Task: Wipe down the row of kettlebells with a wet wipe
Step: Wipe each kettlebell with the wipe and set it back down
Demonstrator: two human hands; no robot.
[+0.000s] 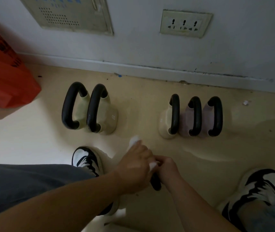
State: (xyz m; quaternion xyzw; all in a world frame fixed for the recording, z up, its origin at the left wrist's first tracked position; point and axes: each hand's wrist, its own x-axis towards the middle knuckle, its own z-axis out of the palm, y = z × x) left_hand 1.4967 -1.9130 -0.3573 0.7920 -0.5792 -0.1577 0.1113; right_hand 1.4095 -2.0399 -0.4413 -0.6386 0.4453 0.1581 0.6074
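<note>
- One crumpled orange plastic bag [4, 77] lay on the pale floor at the left edge of the frame.
- Two cream kettlebells [107, 118] with black loop handles stood touching, left of centre, near the white wall.
- Lower centre, the left hand [135, 166] had its fingers curled round a white wet wipe [134, 139], one end of which stuck out past the knuckles.
- Just beside it, the right hand [167, 168] was wrapped round the black handle [156, 183] of another kettlebell, whose body was mostly hidden under the left forearm.
- Right of centre, one cream kettlebell [165, 126] and two pale pink kettlebells [186, 119] stood in a tight row, well apart from the left pair.
- Black-and-white sneakers [263, 186] flanked the hands, one on either side.
</note>
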